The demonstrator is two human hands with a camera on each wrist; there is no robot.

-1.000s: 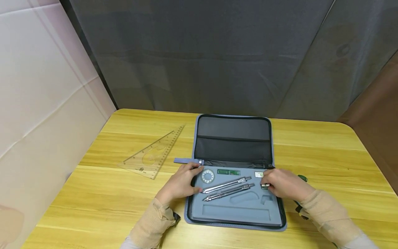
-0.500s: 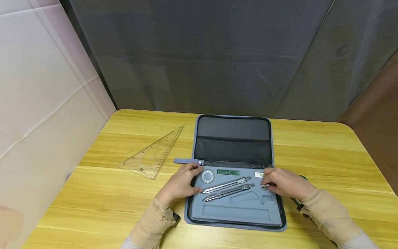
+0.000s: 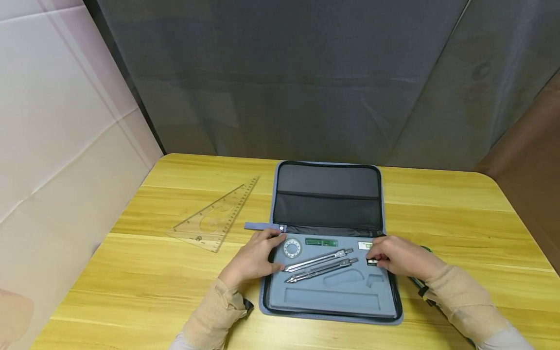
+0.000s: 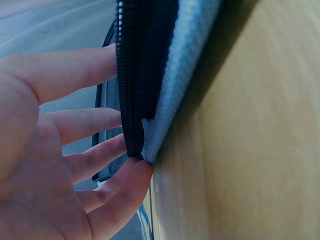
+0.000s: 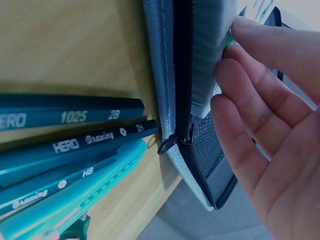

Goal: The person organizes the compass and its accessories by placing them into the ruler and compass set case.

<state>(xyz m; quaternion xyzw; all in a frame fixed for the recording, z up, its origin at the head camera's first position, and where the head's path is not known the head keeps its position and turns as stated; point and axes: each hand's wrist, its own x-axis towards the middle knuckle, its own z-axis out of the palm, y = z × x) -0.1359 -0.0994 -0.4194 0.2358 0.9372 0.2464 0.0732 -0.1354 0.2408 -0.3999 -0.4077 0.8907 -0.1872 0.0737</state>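
Observation:
An open zip case [image 3: 331, 317] lies on the table with a grey-blue foam tray [image 3: 302, 291] in its lower half. My right hand [image 3: 400, 256] pinches a small dark-and-white block [image 3: 372, 262] at the tray's right side; fingertips hide part of it. Just above it sits a white eraser with a green label [image 3: 364, 245]. With fingers spread and fairly straight, my left hand [image 3: 253, 257] rests against the case's left edge; in the left wrist view its fingertips touch the zip edge [image 4: 125, 100]. Two metal compasses [image 3: 319, 260], a round protractor [image 3: 292, 248] and a green lead case [image 3: 321, 242] lie in the tray.
A clear set square [image 3: 214, 216] lies left of the case. Several green pencils [image 5: 75, 145] and a teal stick-shaped item [image 5: 95, 185] lie on the table beside the case's right edge, below my right wrist. A lavender strap [image 3: 261, 225] sticks out leftward from the case.
My right hand's fingers have shifted slightly around the small block, and its wrist has moved a little over the pencils. The left hand has stayed in place.

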